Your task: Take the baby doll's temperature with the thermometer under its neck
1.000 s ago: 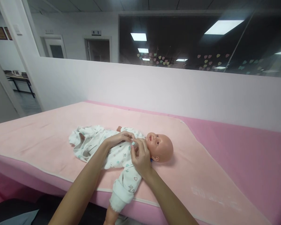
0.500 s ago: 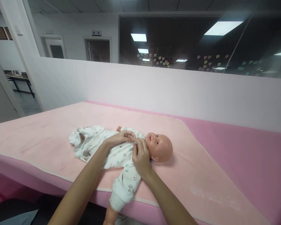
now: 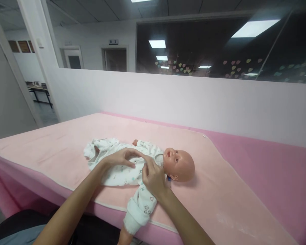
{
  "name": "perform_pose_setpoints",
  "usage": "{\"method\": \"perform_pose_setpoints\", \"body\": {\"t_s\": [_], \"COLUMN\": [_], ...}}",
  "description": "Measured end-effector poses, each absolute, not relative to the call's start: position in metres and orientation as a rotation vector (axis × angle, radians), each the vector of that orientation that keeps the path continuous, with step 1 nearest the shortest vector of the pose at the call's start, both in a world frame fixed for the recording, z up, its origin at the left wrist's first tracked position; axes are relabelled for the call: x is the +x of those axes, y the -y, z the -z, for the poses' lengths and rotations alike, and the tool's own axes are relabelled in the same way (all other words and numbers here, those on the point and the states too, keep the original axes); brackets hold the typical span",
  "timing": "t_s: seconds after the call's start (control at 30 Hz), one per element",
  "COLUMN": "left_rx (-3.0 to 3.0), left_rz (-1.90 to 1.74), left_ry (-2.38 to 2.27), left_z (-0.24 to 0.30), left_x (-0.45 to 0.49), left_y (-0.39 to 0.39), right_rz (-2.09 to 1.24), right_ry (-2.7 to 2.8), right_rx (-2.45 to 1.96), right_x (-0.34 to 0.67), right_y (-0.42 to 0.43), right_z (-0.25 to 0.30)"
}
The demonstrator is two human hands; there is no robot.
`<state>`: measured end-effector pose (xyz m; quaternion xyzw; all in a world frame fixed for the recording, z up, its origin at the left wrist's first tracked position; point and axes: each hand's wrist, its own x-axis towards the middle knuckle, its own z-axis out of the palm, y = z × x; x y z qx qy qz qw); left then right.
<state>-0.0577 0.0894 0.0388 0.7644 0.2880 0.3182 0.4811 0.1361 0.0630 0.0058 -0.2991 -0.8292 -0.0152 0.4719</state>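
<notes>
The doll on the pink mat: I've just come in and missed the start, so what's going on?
A person has both bare hands at the front of the white printed outfit that the doll wears. The left hand is open over its front; the right hand is nearer the neck, and whether it pinches any cloth is hard to tell. The doll lies face up on the pink mat, its nearer arm reaching over the edge.

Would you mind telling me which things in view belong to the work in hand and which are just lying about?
In the work:
bald tan plastic doll
white printed fabric outfit on it
left hand and right hand

Just around:
peach cloth sheet beneath
brown rectangular wall plaques
pastel heart-shaped cutouts
distant dark-legged table
</notes>
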Motion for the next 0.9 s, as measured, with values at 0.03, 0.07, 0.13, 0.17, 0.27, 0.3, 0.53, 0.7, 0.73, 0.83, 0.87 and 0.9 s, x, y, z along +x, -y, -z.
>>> {"method": "perform_pose_setpoints", "body": {"t_s": [0.03,0.07,0.13,0.17,0.27,0.3,0.53,0.7,0.73,0.83,0.87,0.9], "left_rx": [1.863,1.863,1.869,1.877,1.9,1.904,1.933,1.95,1.951,1.943,1.932,1.918], "left_rz": [-0.831,-0.89,-1.004,-1.044,-1.106,-1.117,-1.131,-1.118,-1.115,-1.098,-1.092,-1.087], "left_ry": [-0.73,-0.766,-0.837,-0.865,-0.897,-0.895,-0.921,-0.901,-0.894,-0.88,-0.881,-0.885], "left_z": [-0.036,-0.033,-0.027,-0.025,-0.02,-0.019,-0.022,-0.024,-0.024,-0.023,-0.023,-0.023], "left_x": [-0.059,-0.06,-0.057,-0.055,-0.052,-0.051,-0.053,-0.053,-0.054,-0.055,-0.056,-0.057], "left_y": [-0.086,-0.083,-0.08,-0.08,-0.081,-0.082,-0.08,-0.078,-0.079,-0.08,-0.08,-0.081], "right_rz": [0.058,0.087,0.155,0.183,0.214,0.208,0.145,0.164,0.167,0.18,0.188,0.198], "right_ry": [2.069,2.099,2.122,2.117,2.054,2.027,1.927,1.913,1.919,1.937,1.941,1.942], "right_rx": [-0.743,-0.765,-0.824,-0.847,-0.873,-0.871,-0.814,-0.813,-0.823,-0.847,-0.852,-0.857], "right_x": [0.132,0.128,0.121,0.118,0.116,0.117,0.119,0.118,0.118,0.118,0.118,0.118], "right_y": [-0.064,-0.065,-0.068,-0.069,-0.072,-0.073,-0.074,-0.074,-0.074,-0.074,-0.074,-0.074], "right_z": [-0.008,-0.009,-0.011,-0.011,-0.007,-0.005,0.002,0.002,0.002,0.003,0.003,0.003]}}
